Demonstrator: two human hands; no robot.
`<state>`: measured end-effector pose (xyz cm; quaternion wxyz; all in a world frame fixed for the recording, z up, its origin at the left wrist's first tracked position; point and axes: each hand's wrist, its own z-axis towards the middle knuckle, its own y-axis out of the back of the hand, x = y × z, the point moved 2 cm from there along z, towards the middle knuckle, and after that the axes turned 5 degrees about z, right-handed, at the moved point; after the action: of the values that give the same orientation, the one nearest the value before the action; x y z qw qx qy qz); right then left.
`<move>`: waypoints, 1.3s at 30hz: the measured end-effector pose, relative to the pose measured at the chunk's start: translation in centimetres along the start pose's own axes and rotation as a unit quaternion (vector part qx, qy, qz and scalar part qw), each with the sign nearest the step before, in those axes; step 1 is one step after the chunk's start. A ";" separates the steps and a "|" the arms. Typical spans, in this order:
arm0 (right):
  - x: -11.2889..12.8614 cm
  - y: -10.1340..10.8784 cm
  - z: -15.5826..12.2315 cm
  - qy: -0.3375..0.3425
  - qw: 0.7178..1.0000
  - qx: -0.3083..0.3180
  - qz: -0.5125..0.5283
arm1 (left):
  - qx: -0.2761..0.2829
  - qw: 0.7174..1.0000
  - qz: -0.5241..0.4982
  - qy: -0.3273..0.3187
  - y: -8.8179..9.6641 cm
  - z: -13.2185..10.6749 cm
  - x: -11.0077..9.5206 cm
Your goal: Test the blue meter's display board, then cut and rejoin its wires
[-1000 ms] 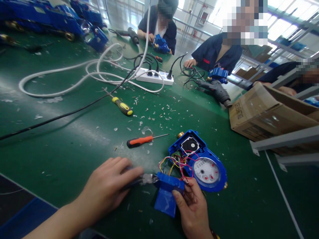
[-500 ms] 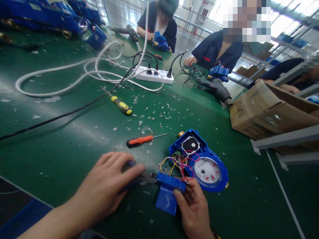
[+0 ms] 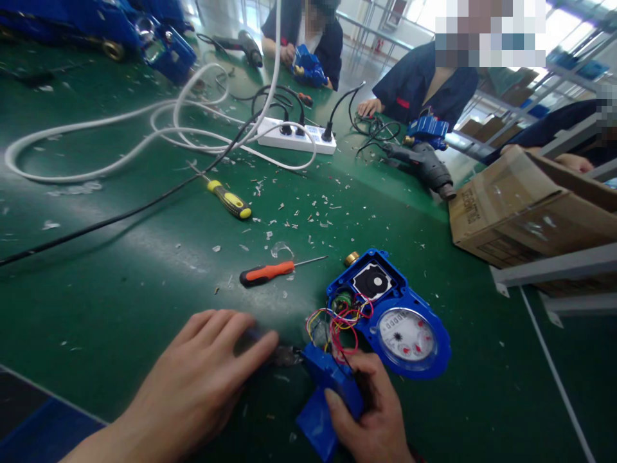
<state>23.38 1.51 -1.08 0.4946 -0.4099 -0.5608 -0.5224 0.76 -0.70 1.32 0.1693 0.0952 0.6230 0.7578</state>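
A blue water meter (image 3: 402, 321) lies open on the green table, its dial facing up and red and yellow wires (image 3: 340, 321) spilling out. My right hand (image 3: 373, 418) is closed round a blue cover piece (image 3: 328, 392) still joined to those wires. My left hand (image 3: 202, 379) is closed on a small pair of cutters (image 3: 284, 354), whose metal jaws point at the cover piece and almost touch it. An orange-handled screwdriver (image 3: 267, 272) lies just beyond my hands.
A yellow-handled screwdriver (image 3: 229, 199), a white power strip (image 3: 296, 138) with white and black cables, plastic chips, a power drill (image 3: 424, 168) and a cardboard box (image 3: 525, 209) are on the table. Other people in dark jackets work at the far side. More blue meters (image 3: 159, 45) lie far left.
My right hand has tilted the blue cover piece down and drawn it closer to me. The view has shifted slightly; the left hand stays with the cutters at the cover.
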 end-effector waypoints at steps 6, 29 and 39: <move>1.0 0.2 0.7 -0.108 0.992 0.057 -0.013 | 0.000 0.998 -0.055 0.045 -0.6 -0.4 -0.9; 2.3 -0.1 1.9 -0.087 0.989 0.117 -0.018 | -0.008 1.000 -0.005 0.028 0.8 -1.0 -1.6; 2.7 -0.3 2.2 -0.056 0.992 0.111 -0.018 | -0.031 0.996 0.067 -0.044 2.0 -0.2 -1.2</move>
<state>22.37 3.47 1.57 0.4954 -0.3706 -0.6494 -0.4421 1.49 -1.69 3.35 0.1480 0.1643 0.5831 0.7817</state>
